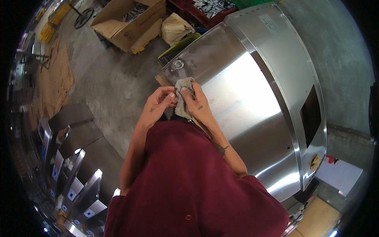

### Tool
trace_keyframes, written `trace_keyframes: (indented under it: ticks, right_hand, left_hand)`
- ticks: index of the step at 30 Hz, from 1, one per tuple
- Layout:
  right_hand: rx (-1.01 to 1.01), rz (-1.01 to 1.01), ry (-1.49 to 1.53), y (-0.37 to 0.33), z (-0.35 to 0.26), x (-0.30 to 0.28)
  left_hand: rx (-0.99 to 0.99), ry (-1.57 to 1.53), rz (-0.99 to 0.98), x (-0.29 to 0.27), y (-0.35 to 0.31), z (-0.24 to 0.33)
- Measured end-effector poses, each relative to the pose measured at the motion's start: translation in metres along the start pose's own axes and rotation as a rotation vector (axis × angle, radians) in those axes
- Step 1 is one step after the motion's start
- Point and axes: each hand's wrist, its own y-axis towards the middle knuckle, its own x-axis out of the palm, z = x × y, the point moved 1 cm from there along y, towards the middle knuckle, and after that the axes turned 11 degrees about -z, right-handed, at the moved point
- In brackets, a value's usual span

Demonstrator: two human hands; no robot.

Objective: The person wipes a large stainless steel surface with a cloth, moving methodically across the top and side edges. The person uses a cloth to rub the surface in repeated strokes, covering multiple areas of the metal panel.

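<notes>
A crumpled grey cloth [181, 108] hangs in my right hand [199, 104], whose thumb presses on its front. Beside the cloth's left edge, my left hand [158, 106] has its fingers curled in and its thumb against the fingertips. What lies between those fingertips, if anything, is hidden. Both hands are in front of my body, at the near left edge of a large brushed-metal panel [252, 106]. Just beyond the cloth, a wet-looking smudge [178, 64] marks the panel's far left corner.
An open cardboard box [130, 29] and a brown bag [175, 29] sit on the floor ahead. A red bin [185, 12] holds metal scraps. Bent metal parts [79, 185] stand at the lower left. The panel's right section has a dark rectangular cutout [311, 116].
</notes>
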Motion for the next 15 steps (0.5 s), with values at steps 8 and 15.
trace_keyframes:
  ticks: [8, 15]
  right_hand:
    - [0.044, 0.200, 0.054, 0.012, -0.030, -0.031]
    - [-0.019, 0.607, -0.606, 0.073, -0.064, -0.123]
  left_hand:
    - [0.060, -0.054, -0.250, 0.026, 0.055, 0.042]
    - [0.237, 0.268, -0.122, 0.001, 0.166, 0.048]
